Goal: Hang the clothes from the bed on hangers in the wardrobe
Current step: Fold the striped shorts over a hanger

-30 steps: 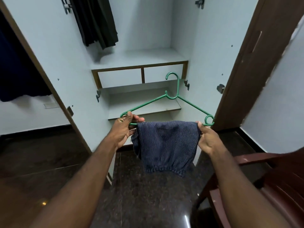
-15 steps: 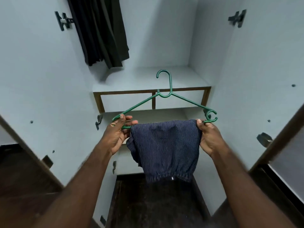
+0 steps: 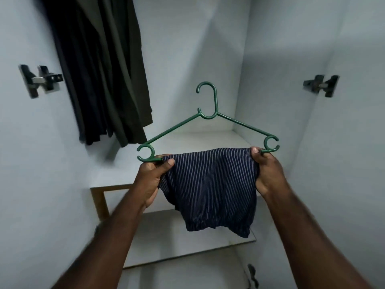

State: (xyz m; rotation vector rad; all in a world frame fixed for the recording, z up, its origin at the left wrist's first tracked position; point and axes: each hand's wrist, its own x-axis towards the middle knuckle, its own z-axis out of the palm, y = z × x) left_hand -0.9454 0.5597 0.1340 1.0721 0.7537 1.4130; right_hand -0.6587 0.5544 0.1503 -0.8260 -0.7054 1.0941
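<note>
Left hand [image 3: 152, 178] and right hand [image 3: 268, 172] each clamp one end of the single green hanger [image 3: 177, 126], pinching one navy striped garment [image 3: 210, 184] draped over its bar. Hanger and garment sit inside the wardrobe [image 3: 187, 49], beside one dark hanging garment [image 3: 100, 69], between two hinge plates [image 3: 39, 80] [image 3: 320, 85].

Inside the wardrobe [image 3: 270, 59], a pale upper shelf [image 3: 208, 140] lies at the centre, with a brown wooden frame [image 3: 100, 197] under its front edge toward 8 o'clock. A pale lower shelf [image 3: 166, 243] lies beneath it, toward 6 o'clock.
</note>
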